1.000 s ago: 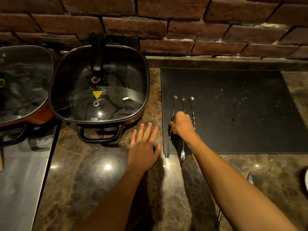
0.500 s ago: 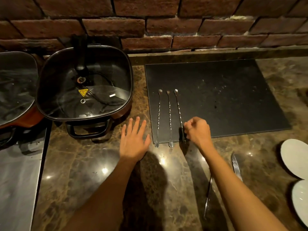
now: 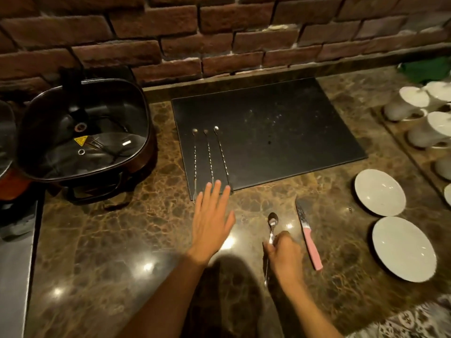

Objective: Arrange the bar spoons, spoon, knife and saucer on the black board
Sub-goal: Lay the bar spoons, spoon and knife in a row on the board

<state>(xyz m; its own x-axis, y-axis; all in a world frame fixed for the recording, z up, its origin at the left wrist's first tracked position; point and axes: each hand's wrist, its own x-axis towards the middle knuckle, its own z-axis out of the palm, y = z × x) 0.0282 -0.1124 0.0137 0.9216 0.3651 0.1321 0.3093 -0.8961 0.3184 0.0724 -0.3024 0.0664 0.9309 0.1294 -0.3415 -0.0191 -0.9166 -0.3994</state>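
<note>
Three thin bar spoons (image 3: 209, 154) lie side by side on the left part of the black board (image 3: 280, 132), bowls toward the wall. My left hand (image 3: 211, 219) rests flat and open on the counter, fingertips over their near ends. A metal spoon (image 3: 271, 224) lies on the counter in front of the board, and my right hand (image 3: 284, 258) is closed around its handle. A pink-handled knife (image 3: 308, 235) lies just right of the spoon. Two white saucers (image 3: 379, 192) (image 3: 404, 248) sit on the counter at the right.
A lidded square electric pot (image 3: 85, 132) stands left of the board, against the brick wall (image 3: 219, 32). White cups (image 3: 419, 108) stand upside down at the far right. A metal surface (image 3: 14, 276) borders the marble counter (image 3: 122, 252) on the left.
My right hand left the bar spoons, came back toward me and closed on the spoon's handle. My left hand slid right, to the bar spoons' near ends. The view shifted right.
</note>
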